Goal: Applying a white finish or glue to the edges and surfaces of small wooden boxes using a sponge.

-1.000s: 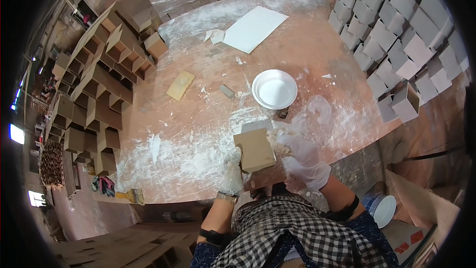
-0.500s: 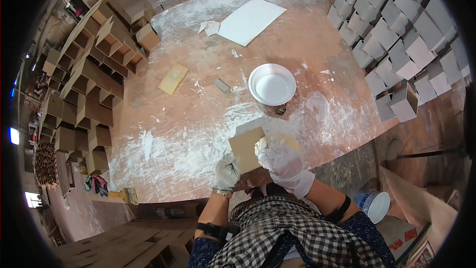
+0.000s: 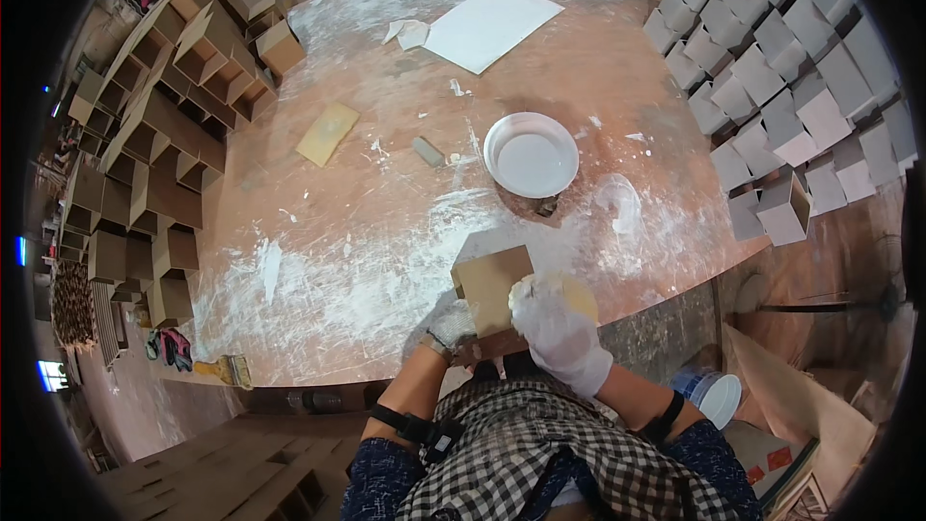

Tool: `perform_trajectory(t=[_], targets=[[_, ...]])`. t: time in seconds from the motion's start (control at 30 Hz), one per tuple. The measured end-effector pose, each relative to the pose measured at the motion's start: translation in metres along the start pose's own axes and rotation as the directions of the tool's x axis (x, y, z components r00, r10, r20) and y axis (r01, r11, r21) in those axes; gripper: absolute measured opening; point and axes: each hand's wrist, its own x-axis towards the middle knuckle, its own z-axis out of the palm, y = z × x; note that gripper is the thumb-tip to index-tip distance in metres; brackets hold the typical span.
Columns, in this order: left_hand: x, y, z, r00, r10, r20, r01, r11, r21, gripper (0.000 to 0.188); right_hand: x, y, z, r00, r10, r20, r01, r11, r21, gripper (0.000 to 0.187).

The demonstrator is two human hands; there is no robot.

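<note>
A brown cardboard box (image 3: 497,287) is held tilted over the near edge of the work table. My left hand (image 3: 451,322), in a pale knitted glove, grips its lower left side, the fingertips partly hidden. Wearing a whitish, smeared glove, my right hand (image 3: 557,328) is closed at the box's right edge. A pale yellow sponge (image 3: 580,297) shows beside its fingers and looks held in that hand. Beyond the box stands a round white basin (image 3: 531,156) with whitish contents.
A white sheet (image 3: 494,27), a flat yellow piece (image 3: 327,134) and a small grey block (image 3: 428,151) lie on the table (image 3: 386,222). Brown boxes (image 3: 164,193) are stacked at left, pale boxes (image 3: 772,77) at right. A brush (image 3: 227,370) lies at the near left corner.
The box has turned and shifted slightly right, with my left hand moving right along with it. My right hand stays at its right side, a little lower. The whole view has shifted slightly.
</note>
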Motion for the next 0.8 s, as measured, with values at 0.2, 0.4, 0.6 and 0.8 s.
perform_trajectory(t=[0.2, 0.4, 0.6, 0.8], targets=[[-0.002, 0.044, -0.004, 0.977, -0.146, 0.158, 0.111, 0.97, 0.215, 0.057, 0.026, 0.035, 0.048, 0.972, 0.227, 0.059, -0.232, 0.969, 0.087, 0.033], [-0.014, 0.061, -0.008, 0.964, -0.254, 0.082, 0.264, 0.952, -0.154, 0.047, -0.019, -0.015, 0.008, 0.984, 0.172, -0.042, -0.157, 0.959, 0.236, 0.034], [0.001, 0.033, 0.0, 0.988, -0.096, 0.121, 0.079, 0.987, 0.14, 0.044, 0.036, 0.016, 0.029, 0.995, 0.064, -0.079, -0.066, 0.998, -0.024, 0.031], [0.003, 0.041, -0.002, 0.983, -0.109, 0.145, 0.042, 0.916, 0.4, 0.044, -0.005, -0.022, 0.009, 0.993, 0.056, -0.104, -0.021, 0.949, 0.314, 0.04]])
